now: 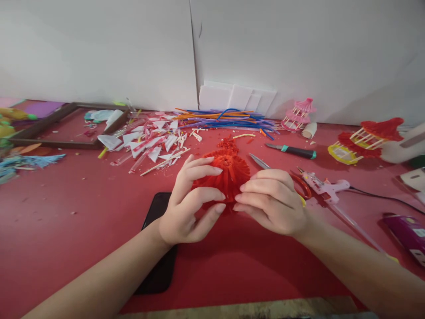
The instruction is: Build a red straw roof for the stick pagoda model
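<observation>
A red, ribbed, dome-like piece (229, 170) is between my two hands over the red table. My left hand (195, 201) curves round its left side, with thumb and index fingertips close together at its lower edge. On the right side, my right hand (272, 201) has its fingertips pressed at the lower edge of the same piece. Behind it lies a small heap of red fuzzy bits (228, 144). A black phone (157, 266) lies partly under my left wrist. Scissors (259, 160) with an orange handle are partly hidden behind my right hand.
A glue gun (328, 188), a utility knife (294, 151) and a purple box (407, 235) lie at the right. Red (368, 137) and pink (298, 116) tiered models stand behind. Coloured stems (229, 118), scraps (149, 139) and a dark frame (56, 142) lie at the back and left.
</observation>
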The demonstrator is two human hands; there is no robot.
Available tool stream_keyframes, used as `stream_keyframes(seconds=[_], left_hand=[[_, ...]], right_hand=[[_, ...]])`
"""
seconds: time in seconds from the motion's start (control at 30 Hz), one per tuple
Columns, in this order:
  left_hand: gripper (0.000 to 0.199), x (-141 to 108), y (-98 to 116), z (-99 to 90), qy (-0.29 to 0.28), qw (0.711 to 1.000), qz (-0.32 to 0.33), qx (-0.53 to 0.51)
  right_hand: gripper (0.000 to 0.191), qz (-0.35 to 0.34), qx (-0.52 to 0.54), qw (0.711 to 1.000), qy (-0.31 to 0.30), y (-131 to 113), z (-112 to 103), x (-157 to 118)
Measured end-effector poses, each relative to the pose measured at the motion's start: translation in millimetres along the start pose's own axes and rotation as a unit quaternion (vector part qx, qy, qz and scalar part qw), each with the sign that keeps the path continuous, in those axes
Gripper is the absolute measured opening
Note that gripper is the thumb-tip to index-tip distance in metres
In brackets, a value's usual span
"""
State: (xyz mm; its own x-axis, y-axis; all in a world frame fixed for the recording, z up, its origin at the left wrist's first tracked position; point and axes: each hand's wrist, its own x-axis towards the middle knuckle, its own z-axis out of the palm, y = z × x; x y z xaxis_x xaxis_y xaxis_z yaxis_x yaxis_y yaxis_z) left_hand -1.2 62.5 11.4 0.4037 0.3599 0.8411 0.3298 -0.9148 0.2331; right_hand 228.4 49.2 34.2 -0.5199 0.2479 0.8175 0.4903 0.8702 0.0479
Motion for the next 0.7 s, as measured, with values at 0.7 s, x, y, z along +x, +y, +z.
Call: stream_keyframes(seconds=[0.7], left_hand=[[0.018, 1.2, 2.9, 4.1, 0.024, 0.999, 0.006, 0.033]], right_hand=[[0.012, 0.069, 0.009, 0.998, 0.011, -8.0, 13.1, 0.4]])
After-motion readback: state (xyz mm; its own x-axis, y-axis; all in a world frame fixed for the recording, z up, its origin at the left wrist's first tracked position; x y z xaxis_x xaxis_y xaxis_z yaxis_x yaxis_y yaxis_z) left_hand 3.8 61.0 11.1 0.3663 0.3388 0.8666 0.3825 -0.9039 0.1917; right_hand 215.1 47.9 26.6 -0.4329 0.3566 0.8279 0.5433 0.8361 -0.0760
